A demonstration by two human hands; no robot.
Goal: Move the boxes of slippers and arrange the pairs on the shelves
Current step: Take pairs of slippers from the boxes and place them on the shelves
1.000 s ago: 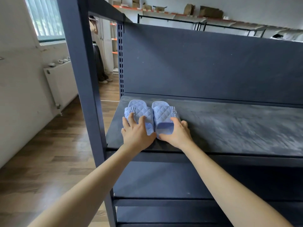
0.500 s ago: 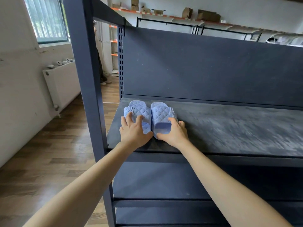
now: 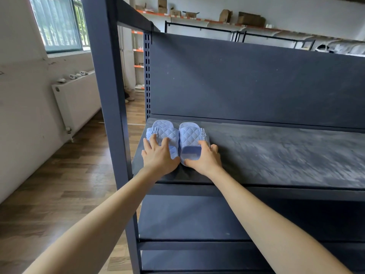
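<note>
A pair of light blue quilted slippers [image 3: 177, 135] lies side by side at the left end of the dark shelf board [image 3: 276, 153], close to its front edge. My left hand [image 3: 158, 155] rests flat on the left slipper [image 3: 162, 131] with its fingers spread. My right hand [image 3: 205, 157] touches the near end of the right slipper [image 3: 190, 135]: the thumb lies along its near edge, the index finger is on the strap, and the other fingers sit beside it on the board. No slipper box is in view.
The dark metal rack has an upright post [image 3: 110, 115] just left of my hands, a back panel [image 3: 256, 82] and lower shelves [image 3: 187, 216]. A radiator [image 3: 77, 99] stands on the left wall above the wooden floor [image 3: 59, 184]. Cardboard boxes [image 3: 248, 18] sit on a far wall shelf.
Both hands stay on the pair in the same places. Only my view has shifted slightly, and the slippers lie where they were.
</note>
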